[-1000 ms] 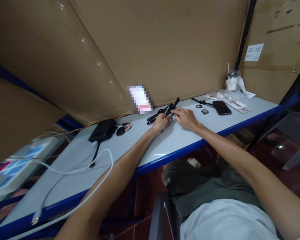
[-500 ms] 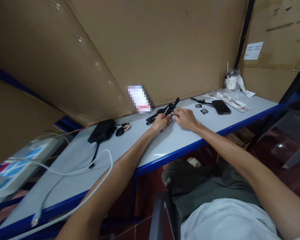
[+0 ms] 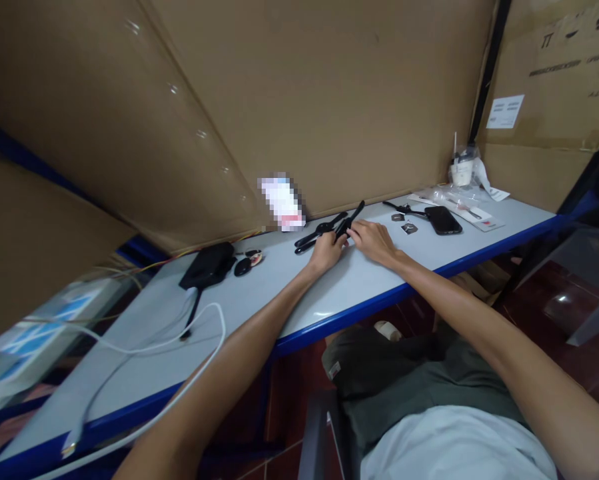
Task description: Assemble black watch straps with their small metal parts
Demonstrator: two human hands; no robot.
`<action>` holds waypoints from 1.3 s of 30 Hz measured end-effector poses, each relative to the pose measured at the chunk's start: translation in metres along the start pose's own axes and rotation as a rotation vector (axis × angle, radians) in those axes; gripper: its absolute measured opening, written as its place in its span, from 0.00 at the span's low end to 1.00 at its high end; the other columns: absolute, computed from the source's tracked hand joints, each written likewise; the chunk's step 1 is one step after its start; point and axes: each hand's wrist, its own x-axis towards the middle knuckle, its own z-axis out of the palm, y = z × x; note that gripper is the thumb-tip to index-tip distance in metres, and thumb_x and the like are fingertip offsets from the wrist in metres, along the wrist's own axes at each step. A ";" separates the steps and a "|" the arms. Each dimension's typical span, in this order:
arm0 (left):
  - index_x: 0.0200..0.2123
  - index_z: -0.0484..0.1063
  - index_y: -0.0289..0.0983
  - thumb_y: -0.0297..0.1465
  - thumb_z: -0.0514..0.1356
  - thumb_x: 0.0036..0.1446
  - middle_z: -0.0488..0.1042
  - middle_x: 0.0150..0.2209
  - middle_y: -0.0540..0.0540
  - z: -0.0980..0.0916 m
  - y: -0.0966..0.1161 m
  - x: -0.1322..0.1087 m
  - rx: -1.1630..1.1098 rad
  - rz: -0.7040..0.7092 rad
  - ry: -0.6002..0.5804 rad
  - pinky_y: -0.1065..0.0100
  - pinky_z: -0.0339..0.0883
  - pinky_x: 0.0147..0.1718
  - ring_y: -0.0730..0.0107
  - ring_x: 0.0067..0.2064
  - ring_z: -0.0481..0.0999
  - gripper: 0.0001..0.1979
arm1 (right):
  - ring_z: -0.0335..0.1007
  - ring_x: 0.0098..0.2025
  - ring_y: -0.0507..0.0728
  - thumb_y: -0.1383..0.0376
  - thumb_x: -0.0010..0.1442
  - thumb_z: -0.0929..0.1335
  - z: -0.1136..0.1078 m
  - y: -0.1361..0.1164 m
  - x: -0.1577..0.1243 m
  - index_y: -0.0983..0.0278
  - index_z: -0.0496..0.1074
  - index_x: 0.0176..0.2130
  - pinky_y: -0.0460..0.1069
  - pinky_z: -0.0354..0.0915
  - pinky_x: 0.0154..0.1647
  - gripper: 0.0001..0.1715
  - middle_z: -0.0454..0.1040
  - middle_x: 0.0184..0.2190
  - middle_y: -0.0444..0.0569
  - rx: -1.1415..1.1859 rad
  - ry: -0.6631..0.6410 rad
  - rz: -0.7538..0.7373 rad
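A black wristwatch (image 3: pixel 358 211) with its strap stretched out slants across the tabletop. My left hand (image 3: pixel 328 250) is closed around its near side, with the fingers wrapped over the middle. At the other side, the bent fingertips of my right hand (image 3: pixel 373 239) pinch the edge of the same watch. My fingers cover much of the watch body, so the spot they work on is hidden. Just behind lies a second black watch (image 3: pixel 324 229), flat with its strap spread. Further right rests another black strap piece (image 3: pixel 404 209), beside two small dark squares (image 3: pixel 408 228).
A phone (image 3: pixel 443 220) lies at the right, near plastic packaging (image 3: pixel 454 199) and a bagged cup (image 3: pixel 462 171). A blurred bright screen (image 3: pixel 282 201) leans on the cardboard wall (image 3: pixel 379 100). Leftward are a black box (image 3: pixel 208 264), a black oval item (image 3: pixel 242 267) and a white cable (image 3: pixel 219 320).
My right hand's fingers have drawn slightly closer to my left hand at the watch. The whole view has shifted a little; the other objects stay put.
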 end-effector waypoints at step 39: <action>0.34 0.76 0.38 0.31 0.58 0.65 0.79 0.31 0.40 0.004 0.006 -0.007 0.233 0.138 0.113 0.64 0.69 0.40 0.54 0.39 0.80 0.09 | 0.75 0.26 0.52 0.65 0.74 0.59 0.008 0.002 0.023 0.69 0.76 0.40 0.45 0.63 0.27 0.20 0.83 0.36 0.56 0.712 -0.253 0.376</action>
